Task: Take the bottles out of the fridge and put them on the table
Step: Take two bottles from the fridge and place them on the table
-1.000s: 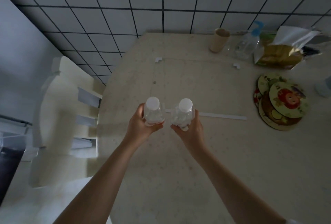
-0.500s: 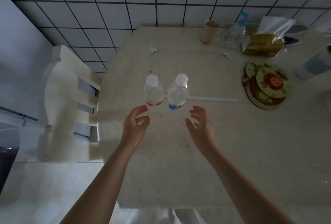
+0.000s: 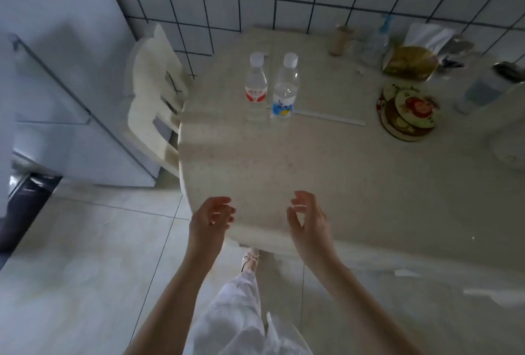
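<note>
Two bottles stand upright, just beside each other, in the upper middle of the frame on the tabletop point(image 3: 284, 172): the red-label bottle point(image 3: 256, 79) on the left, the blue-label bottle point(image 3: 285, 84) on the right. Both are clear plastic with white caps, probably full, so moderately heavy, and possibly slick if chilled; the labelled waist looks best to grip. Left hand point(image 3: 210, 222) and right hand point(image 3: 308, 221) hover at the near tabletop edge, fingers loosely apart, holding nothing.

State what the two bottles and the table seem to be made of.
Red-label bottle and blue-label bottle: clear plastic, probably; see-through walls, white screw caps. Table: beige speckled top, looks like stone or laminate; finish unclear.
</note>
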